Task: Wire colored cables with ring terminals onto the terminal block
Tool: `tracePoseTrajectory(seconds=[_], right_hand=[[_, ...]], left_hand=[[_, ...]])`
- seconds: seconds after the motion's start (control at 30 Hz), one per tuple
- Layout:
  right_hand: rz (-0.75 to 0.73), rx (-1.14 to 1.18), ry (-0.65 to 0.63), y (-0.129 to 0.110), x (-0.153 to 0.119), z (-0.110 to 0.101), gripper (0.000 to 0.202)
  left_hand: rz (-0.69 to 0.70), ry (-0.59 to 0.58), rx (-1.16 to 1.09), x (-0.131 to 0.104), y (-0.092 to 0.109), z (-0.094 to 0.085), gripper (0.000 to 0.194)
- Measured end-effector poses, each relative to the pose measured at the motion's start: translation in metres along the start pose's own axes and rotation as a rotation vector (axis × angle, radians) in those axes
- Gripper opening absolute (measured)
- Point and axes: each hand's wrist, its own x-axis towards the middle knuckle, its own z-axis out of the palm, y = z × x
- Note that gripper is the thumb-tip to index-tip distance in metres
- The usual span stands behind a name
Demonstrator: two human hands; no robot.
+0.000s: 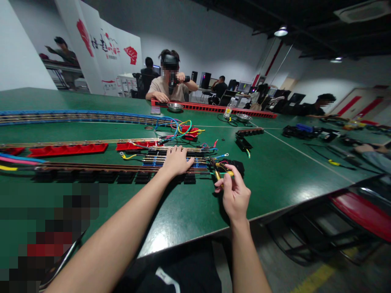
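Note:
My left hand (177, 162) lies flat, fingers stretched, across the long copper-coloured strips and the blue and black holders (200, 163) beneath them. In my right hand (236, 195) are pliers with yellow handles (217, 175), their dark jaws pointing away from me at the right end of the strips. A thin green wire lies beside the jaws, but I cannot tell whether they touch it. Just beyond sits a black connector block (237, 166). A yellow wire with a ring terminal (126, 156) sticks out left of my left hand.
Red plastic trays (69, 149) and a blue strip track (76, 116) lie to the left. Coloured wires (180, 129) loop behind my hands. Opposite, a person (171, 77) sits by a red slotted rail (220, 108). A bottle (228, 109) and a metal bowl (175, 107) stand farther back.

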Motion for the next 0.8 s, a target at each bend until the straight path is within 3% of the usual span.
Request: tracePoseTrajectory(seconds=[0.33, 0.8], right_hand=[[0.246, 0.155, 0.107, -0.0061, 0.0044, 0.0009, 0.043], [0.215, 0.049, 0.007, -0.001, 0.0068, -0.0001, 0.046]], left_hand=[[0.005, 0.002, -0.006, 0.0002, -0.001, 0.0008, 0.059], [-0.001, -0.019, -0.004, -0.0002, -0.0003, -0.0015, 0.059]])
